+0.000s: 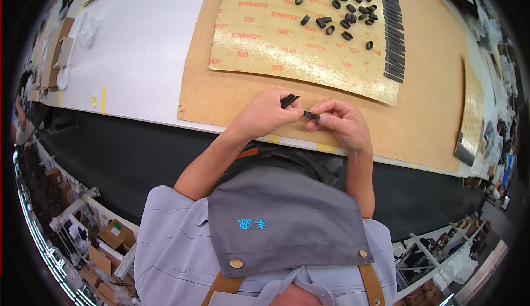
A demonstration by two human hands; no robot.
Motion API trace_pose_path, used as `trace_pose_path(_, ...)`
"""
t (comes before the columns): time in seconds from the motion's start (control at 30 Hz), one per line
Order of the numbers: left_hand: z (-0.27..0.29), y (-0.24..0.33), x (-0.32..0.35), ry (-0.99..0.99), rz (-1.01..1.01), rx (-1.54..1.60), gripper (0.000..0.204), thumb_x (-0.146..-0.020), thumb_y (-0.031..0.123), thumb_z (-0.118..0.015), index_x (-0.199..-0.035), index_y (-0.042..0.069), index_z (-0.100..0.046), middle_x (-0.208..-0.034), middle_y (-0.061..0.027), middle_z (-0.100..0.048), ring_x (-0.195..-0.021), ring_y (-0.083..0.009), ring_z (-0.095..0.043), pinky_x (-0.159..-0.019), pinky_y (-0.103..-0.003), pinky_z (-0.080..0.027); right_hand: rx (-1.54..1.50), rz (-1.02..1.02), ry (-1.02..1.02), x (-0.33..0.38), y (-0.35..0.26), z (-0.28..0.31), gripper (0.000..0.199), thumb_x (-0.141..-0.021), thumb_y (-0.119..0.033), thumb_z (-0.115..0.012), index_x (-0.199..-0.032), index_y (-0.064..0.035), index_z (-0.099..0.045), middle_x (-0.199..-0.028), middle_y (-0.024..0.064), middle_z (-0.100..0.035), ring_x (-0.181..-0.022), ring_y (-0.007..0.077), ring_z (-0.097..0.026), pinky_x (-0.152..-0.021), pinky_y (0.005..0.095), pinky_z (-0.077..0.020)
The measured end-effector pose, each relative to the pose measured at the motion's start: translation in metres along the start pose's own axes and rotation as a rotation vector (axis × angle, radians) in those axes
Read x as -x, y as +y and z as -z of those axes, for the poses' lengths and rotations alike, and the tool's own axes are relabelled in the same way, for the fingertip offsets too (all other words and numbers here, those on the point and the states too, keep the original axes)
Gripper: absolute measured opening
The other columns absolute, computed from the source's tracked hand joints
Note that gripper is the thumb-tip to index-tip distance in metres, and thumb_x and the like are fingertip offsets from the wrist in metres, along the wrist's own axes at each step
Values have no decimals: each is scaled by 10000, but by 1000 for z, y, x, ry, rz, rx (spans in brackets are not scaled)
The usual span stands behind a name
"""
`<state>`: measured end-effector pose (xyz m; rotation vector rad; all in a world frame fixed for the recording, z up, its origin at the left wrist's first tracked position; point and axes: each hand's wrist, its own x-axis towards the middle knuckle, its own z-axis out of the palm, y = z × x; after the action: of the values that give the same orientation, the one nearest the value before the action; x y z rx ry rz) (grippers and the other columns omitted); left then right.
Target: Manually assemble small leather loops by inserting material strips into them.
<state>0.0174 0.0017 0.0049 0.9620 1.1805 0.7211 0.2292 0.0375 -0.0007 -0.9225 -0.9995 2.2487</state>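
Observation:
Above the near edge of the worktable, my two hands work close together. My left hand (268, 114) is closed, with a small bundle of black strips (289, 101) sticking up out of its grip. Between its fingertips and those of my right hand (343, 124) is one short black strip (311, 116), pinched at both ends. Fingers hide part of it, so its exact shape is unclear. Beyond my hands lies a shiny tan sheet (259, 57) with red print. Many small black loops (346, 35) are scattered over it, and flat black strips (394, 57) line its right edge.
Brown board (425, 107) lies under the sheet, on a white tabletop (138, 46). Another tan sheet (470, 107) is at the right, with a dark piece at its near end. Cardboard boxes (58, 52) stand at the far left. Shelves with cartons (116, 234) are behind me.

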Motion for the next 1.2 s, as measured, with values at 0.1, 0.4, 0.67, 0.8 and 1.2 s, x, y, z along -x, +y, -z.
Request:
trace_pose_path(0.1, -1, -5, -2, 8, -16, -38, 130, -794, 151, -637, -760, 35, -591, -616, 62, -464, -547, -22, -392, -478, -205, -305, 74, -50, 37, -1, -4, -8, 116, -833, 18, -584, -943, 51, -572, -865, 118, -618, -782, 200, -655, -719, 290, -545)
trace_pose_path(0.4, -1, -3, -7, -20, 35, -93, 132, -774, 153, -623, -735, 33, -585, -637, 50, -484, -601, -37, -416, -531, -222, -335, 142, 3, 120, -4, 3, -14, 86, -823, -11, -606, -875, 14, -542, -789, 82, -609, -692, 136, -629, -659, 244, -516)
trace_pose_path(0.67, -1, -4, -7, -9, 41, -108, 138, -772, 162, -621, -740, 31, -588, -635, 49, -486, -594, -37, -416, -527, -221, -337, 147, -20, 140, -6, 3, -15, 109, -816, -19, -615, -885, 7, -534, -804, 68, -603, -676, 118, -619, -656, 239, -515)
trace_pose_path(0.8, -1, -2, -7, -20, 37, -110, 141, -773, 163, -620, -742, 29, -589, -631, 49, -483, -587, -36, -414, -518, -220, -333, 147, -21, 137, -7, 3, -15, 112, -815, -20, -618, -881, 6, -531, -802, 66, -602, -673, 117, -618, -655, 239, -515)
trace_pose_path(1.2, -2, -3, -7, -20, 32, -98, 129, -769, 146, -616, -736, 25, -586, -622, 50, -475, -570, -33, -401, -497, -216, -320, 151, -6, 147, -8, 4, -15, 105, -802, -26, -626, -851, 8, -540, -752, 52, -594, -654, 113, -621, -624, 234, -521)
